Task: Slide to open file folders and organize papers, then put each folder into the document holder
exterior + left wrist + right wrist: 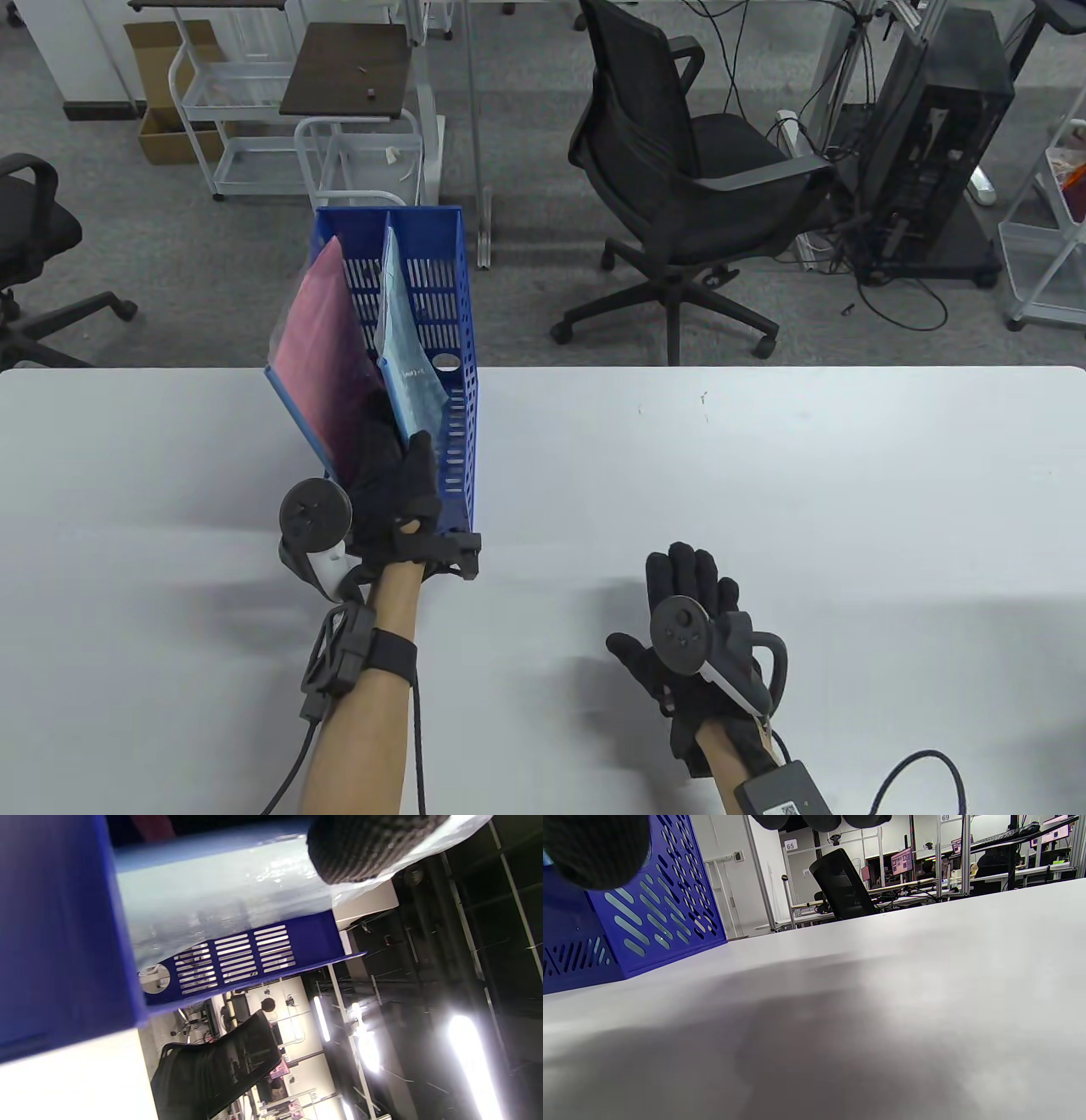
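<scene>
A blue slotted document holder stands upright on the white table, left of centre. A pink folder leans in its left compartment. A pale blue translucent folder stands in the right compartment. My left hand reaches into the holder's front and pinches the pale blue folder's lower end; in the left wrist view a fingertip lies on the folder above the holder's wall. My right hand rests flat on the table, fingers straight, holding nothing.
Behind the table's far edge stand a black office chair, a computer tower with loose cables, and white wire carts. In the right wrist view the holder stands left of the hand.
</scene>
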Tool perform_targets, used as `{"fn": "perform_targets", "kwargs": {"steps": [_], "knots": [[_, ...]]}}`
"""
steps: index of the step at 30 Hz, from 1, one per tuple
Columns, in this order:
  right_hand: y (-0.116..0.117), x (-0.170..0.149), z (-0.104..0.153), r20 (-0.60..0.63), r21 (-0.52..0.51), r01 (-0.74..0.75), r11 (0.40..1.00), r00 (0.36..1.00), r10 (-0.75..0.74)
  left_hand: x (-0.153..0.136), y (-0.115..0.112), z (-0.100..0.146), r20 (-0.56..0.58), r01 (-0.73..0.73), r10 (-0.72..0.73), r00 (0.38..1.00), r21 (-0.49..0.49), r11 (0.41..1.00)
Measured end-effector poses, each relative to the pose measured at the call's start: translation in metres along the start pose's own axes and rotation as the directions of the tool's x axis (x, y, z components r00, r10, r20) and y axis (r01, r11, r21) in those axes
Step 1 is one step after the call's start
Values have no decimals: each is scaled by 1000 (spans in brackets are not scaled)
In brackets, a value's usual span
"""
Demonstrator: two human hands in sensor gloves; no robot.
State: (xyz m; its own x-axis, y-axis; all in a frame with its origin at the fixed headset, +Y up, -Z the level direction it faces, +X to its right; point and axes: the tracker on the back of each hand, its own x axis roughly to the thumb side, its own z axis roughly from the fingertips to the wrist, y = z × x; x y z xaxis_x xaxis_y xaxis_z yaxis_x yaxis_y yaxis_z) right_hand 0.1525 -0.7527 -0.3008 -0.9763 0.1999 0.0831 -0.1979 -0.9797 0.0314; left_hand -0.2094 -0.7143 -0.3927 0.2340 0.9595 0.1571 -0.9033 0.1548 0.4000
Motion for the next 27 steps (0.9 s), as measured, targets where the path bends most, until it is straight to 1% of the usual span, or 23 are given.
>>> {"fn": "perform_targets", "kwargs": {"steps": [5, 8, 9, 10, 11, 12, 13, 14, 15, 16, 17, 20, 21, 24, 27], "knots": [[4, 1, -2, 0, 16, -26, 1000, 1000, 26, 16, 25, 22, 121, 86, -81, 989, -32, 996], [4, 3, -2, 3, 10, -37, 999, 999, 37, 32, 43, 45, 201, 188, -172, 964, -64, 980], [4, 4, -2, 5, 7, -43, 999, 999, 43, 37, 49, 54, 229, 257, -236, 944, -69, 964], [3, 5, -2, 7, 7, -50, 999, 999, 50, 42, 54, 64, 257, 342, -313, 914, -74, 937], [3, 6, -2, 10, 7, -58, 998, 998, 58, 46, 58, 74, 281, 446, -410, 868, -76, 892], [3, 8, -3, 12, 7, -63, 998, 998, 63, 48, 61, 80, 294, 520, -480, 826, -70, 851], [3, 10, -3, 20, 3, -70, 998, 997, 70, 49, 63, 87, 309, 605, -560, 769, -67, 794], [3, 12, -2, 26, 0, -75, 997, 997, 75, 48, 64, 93, 314, 662, -612, 726, -76, 746], [3, 14, -2, 32, 0, -87, 996, 996, 87, 46, 65, 97, 320, 693, -638, 701, -93, 715], [3, 15, -1, 38, -5, -99, 995, 994, 99, 42, 65, 103, 326, 709, -648, 688, -115, 695], [3, 16, -1, 40, -6, -106, 994, 994, 107, 38, 64, 106, 328, 714, -651, 685, -127, 688], [2, 17, 0, 44, -12, -119, 993, 992, 120, 21, 59, 118, 330, 730, -665, 670, -128, 672], [3, 17, -1, 41, -14, -120, 993, 992, 120, 16, 56, 120, 338, 745, -676, 655, -137, 653], [7, 16, -2, 37, 0, -134, 991, 990, 134, 1, 47, 123, 348, 791, -711, 611, -229, 567], [8, 15, -1, 36, 3, -168, 986, 985, 168, -6, 42, 126, 359, 799, -714, 601, -266, 539]]}}
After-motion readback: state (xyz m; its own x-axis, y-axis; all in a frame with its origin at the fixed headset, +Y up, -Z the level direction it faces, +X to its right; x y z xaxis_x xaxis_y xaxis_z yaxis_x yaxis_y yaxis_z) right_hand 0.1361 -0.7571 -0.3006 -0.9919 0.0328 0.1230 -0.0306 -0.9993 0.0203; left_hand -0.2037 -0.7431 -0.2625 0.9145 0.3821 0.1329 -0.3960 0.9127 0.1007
